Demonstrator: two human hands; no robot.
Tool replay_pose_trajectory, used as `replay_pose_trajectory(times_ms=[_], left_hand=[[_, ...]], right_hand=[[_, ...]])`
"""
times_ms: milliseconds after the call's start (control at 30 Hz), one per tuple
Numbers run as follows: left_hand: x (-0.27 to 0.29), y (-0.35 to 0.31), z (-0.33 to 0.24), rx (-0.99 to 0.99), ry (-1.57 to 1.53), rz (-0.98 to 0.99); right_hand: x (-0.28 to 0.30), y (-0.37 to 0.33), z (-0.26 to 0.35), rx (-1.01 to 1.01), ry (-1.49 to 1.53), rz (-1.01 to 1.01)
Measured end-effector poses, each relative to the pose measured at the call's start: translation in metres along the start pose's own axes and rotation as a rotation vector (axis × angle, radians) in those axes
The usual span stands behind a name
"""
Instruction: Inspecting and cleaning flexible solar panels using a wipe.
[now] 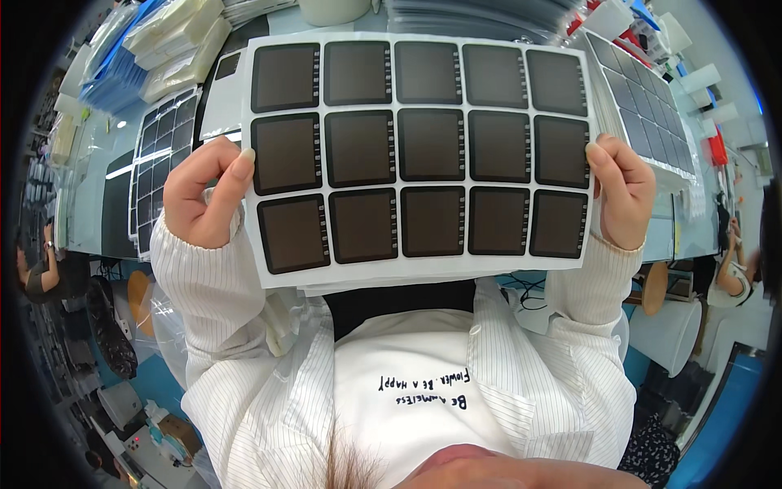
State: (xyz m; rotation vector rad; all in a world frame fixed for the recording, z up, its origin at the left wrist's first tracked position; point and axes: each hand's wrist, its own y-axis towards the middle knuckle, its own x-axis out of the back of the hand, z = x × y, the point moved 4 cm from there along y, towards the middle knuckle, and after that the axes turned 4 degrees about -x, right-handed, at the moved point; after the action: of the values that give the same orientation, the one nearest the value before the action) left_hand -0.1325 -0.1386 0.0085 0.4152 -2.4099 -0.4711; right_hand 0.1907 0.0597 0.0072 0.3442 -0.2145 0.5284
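A white sheet (422,186) bearing rows of dark, square, black-bordered stickers is held up in front of my chest. My left hand (208,194) pinches its left edge, with the thumb on top. On the opposite edge, my right hand (621,191) grips the sheet between thumb and curled fingers. The sheet lies nearly flat to the view and covers much of the table behind it. White edges show just below its near side; whether they belong to more sheets beneath, I cannot tell.
To the right stands a stack of similar sheets (643,106); more dark-squared sheets (163,155) lie at the left. Packs in clear plastic (175,45) are piled far left, clear plastic sleeves (481,18) at the back beside a white round container (334,10). Other people sit at both sides.
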Motion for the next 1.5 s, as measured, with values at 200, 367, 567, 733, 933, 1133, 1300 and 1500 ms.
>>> replay_pose_trajectory(times_ms=[200,367,567,733,933,1133,1300,1500], left_hand=[[-0.006,-0.024,0.019,0.220,-0.066,0.109],[-0.021,-0.054,0.035,0.386,-0.086,0.163],[-0.034,-0.063,0.035,0.418,0.018,0.146],[-0.033,-0.068,0.035,0.442,0.016,0.124],[-0.033,-0.085,0.035,0.439,-0.029,-0.016],[-0.018,-0.115,0.017,0.431,0.012,-0.118],[-0.034,-0.157,0.019,0.619,-0.140,-0.130],[-0.056,-0.167,0.014,0.662,-0.327,-0.075]], right_hand=[[-0.020,-0.007,-0.027,-0.275,-0.006,0.200],[-0.033,-0.026,-0.050,-0.415,0.040,0.287],[-0.031,-0.033,-0.060,-0.246,-0.233,0.352],[-0.019,-0.010,-0.049,-0.162,-0.471,0.257],[-0.065,0.079,-0.056,0.209,-0.710,0.285],[-0.113,0.151,-0.104,0.199,-1.188,0.333],[-0.125,0.171,-0.132,0.114,-1.408,0.372],[-0.127,0.167,-0.113,0.334,-1.455,0.361]])
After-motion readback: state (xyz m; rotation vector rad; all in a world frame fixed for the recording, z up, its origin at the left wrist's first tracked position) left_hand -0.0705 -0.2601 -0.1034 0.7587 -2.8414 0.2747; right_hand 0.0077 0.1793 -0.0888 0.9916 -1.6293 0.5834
